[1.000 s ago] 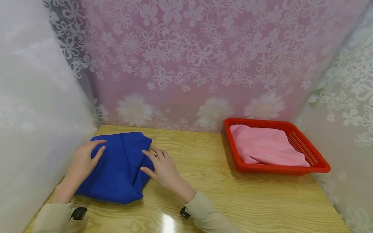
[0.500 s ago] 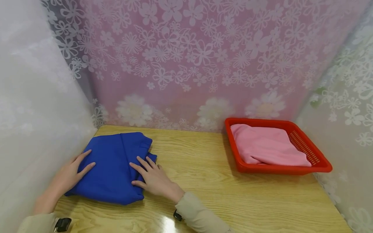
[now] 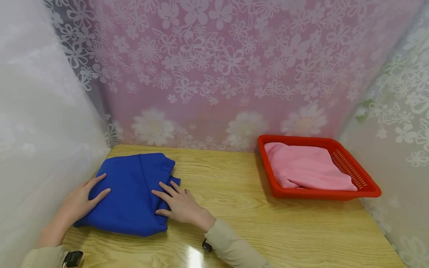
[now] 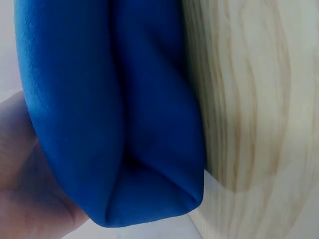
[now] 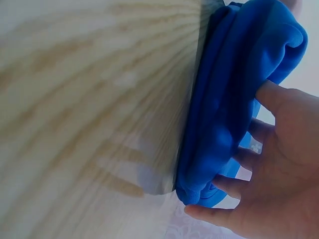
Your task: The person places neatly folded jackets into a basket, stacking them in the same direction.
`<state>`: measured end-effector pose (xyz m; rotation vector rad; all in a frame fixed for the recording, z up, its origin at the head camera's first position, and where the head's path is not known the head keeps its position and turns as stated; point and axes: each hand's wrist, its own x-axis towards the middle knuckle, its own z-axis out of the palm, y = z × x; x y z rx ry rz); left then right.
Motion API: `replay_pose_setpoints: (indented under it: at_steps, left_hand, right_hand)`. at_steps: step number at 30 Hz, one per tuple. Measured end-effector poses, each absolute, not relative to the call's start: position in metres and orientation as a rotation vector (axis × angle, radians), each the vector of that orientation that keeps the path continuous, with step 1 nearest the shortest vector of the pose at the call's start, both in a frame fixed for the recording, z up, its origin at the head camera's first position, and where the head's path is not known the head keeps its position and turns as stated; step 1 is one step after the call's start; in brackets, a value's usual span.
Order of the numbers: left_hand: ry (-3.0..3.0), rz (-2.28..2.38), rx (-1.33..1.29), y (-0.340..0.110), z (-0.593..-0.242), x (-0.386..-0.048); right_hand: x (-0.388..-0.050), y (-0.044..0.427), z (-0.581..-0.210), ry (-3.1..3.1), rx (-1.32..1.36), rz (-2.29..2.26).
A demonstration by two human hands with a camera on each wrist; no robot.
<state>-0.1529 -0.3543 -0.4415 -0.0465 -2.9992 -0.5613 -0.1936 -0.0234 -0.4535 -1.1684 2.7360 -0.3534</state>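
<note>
A folded blue cloth (image 3: 129, 197) lies on the left part of the table, its layers stacked. My left hand (image 3: 76, 203) rests on its left edge, thumb and fingers spread. On the right edge my right hand (image 3: 182, 204) touches the cloth with spread fingers. The left wrist view shows thick folds of the blue cloth (image 4: 75, 109) with part of the left hand (image 4: 35, 184) beside them. In the right wrist view the right hand's fingertips meet the side of the cloth (image 5: 224, 99); that hand (image 5: 279, 164) is not curled round it.
A red plastic basket (image 3: 321, 194) stands on the right side of the wooden table (image 3: 241, 223), with a folded pink cloth (image 3: 308, 167) inside. A flowered curtain (image 3: 207, 74) hangs behind the table, and pale sheets flank both sides.
Compared with one second ago, my left hand has moved left and down to the cloth's left edge. My right hand has come down slightly and left onto the right edge. The cloth's lower left corner reaches further left.
</note>
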Motion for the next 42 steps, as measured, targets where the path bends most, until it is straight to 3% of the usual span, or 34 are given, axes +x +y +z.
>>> replay_pose_setpoints:
  at_steps: [34, 42]
  left_hand:
    - [-2.941, -0.501, -0.155, -0.266, -0.440, -0.158]
    - [-2.903, -0.584, -0.237, -0.265, -0.443, -0.156]
  right_hand:
    - [-0.201, 0.068, -0.443, 2.682, -1.058, -0.434]
    - [-0.202, 0.078, -0.443, 2.681, -1.036, -0.472]
